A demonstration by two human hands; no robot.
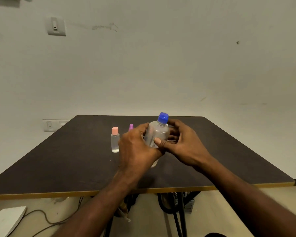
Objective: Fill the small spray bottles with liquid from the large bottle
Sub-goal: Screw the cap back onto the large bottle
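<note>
The large bottle (158, 134), clear with its blue cap (163, 117) still on, is held slightly tilted over the middle of the dark tabletop (58, 159); the grip of the left hand (137, 147) is closed around its lower body, while the right hand (183, 144) is wrapped around its far side with the thumb pressed on the front. Just to the left, a small bottle with a pink cap (115, 140) is seen upright on the tabletop, and a purple-capped one (131, 127) is partly hidden behind the left hand.
</note>
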